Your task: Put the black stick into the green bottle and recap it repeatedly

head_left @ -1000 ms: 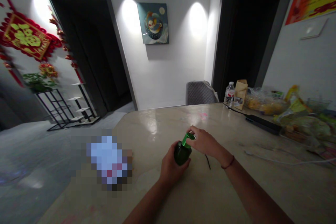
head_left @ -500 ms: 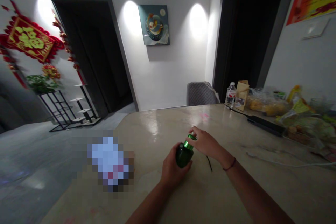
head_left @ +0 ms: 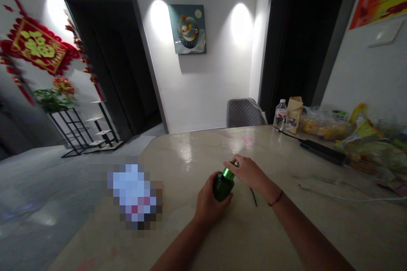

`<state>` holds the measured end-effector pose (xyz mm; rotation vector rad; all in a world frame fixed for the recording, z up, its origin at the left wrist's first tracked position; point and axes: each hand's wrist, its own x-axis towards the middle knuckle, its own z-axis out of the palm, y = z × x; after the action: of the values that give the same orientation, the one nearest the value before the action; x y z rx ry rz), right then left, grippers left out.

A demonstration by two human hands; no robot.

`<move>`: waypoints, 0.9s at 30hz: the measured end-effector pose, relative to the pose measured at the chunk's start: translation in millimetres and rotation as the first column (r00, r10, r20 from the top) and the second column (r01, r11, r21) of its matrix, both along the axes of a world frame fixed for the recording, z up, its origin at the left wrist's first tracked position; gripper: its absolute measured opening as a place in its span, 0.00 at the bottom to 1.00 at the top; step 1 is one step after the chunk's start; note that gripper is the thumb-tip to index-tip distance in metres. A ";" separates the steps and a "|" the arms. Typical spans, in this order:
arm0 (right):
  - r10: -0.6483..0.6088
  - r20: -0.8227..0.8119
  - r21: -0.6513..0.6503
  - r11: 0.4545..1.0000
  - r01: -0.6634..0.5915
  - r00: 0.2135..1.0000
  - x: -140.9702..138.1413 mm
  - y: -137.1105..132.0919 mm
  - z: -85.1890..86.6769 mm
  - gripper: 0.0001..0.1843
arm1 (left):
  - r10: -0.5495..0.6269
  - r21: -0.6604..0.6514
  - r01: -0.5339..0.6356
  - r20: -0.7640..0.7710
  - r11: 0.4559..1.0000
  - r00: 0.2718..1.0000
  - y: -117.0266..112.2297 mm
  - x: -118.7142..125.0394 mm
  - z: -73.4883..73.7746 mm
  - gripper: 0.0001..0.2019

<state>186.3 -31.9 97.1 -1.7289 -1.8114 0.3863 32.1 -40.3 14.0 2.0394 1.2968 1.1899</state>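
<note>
A dark green bottle [head_left: 223, 187] with a shiny green cap [head_left: 228, 172] leans slightly to the right over the table [head_left: 178, 237]. My left hand [head_left: 208, 203] is wrapped round the bottle's body from the left and below. Fingers of my right hand [head_left: 244, 168] are closed on the cap from above and the right, hiding its top. Beside the bottle, under my right wrist, a short thin black strip [head_left: 253, 197] lies on the table.
A pixelated, blurred-out object [head_left: 135, 194] is at the table's left. To the right are a water bottle [head_left: 280, 114], a brown paper bag [head_left: 294, 114], a long black device [head_left: 322, 151], food in plastic bags [head_left: 327, 125] and a white cable [head_left: 346, 199]. A grey chair [head_left: 244, 113] stands beyond.
My right hand's fingers have shifted slightly around the cap, with the forefinger now lower and further left. My left hand and the bottle stay nearly in place.
</note>
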 end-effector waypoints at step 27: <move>-0.268 -0.519 -0.004 0.950 0.311 0.812 81.5 51.4 -66.2 0.14 | -0.010 -0.030 0.011 0.016 0.999 1.000 -1.1 0.1 4.1 0.31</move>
<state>267.8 19.5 30.9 -1.6153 -1.1435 0.5734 32.2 -41.3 18.2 2.0097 1.2874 1.1724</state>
